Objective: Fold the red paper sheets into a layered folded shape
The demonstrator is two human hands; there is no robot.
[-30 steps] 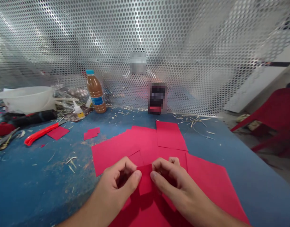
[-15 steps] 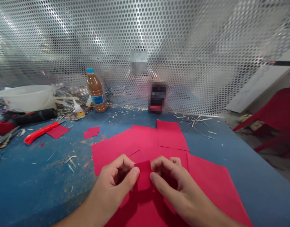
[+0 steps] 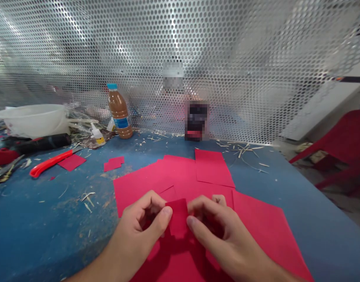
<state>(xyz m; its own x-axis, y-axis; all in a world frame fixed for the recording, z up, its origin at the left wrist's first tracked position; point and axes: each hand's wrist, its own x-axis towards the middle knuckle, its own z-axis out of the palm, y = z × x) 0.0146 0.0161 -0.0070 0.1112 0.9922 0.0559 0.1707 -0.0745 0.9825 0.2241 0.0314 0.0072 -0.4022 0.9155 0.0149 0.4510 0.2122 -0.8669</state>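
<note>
A small dark red piece is held up between both hands, low in the middle of the view. My left hand pinches its left edge between thumb and forefinger. On the opposite edge, my right hand grips it with thumb and fingertips. Large overlapping red sheets lie flat beneath and beyond the hands, with one more red sheet on top at the back. The hands hide part of the sheets, and their shadows fall on the red surface.
On the blue table, a red-handled knife, small red pieces, a glue bottle, a brown-filled bottle and a white basin lie left. A perforated metal panel stands behind. A red chair is right.
The small red piece and my left hand have shifted very slightly left. Both hands keep their grip, and the sheets lie as before.
</note>
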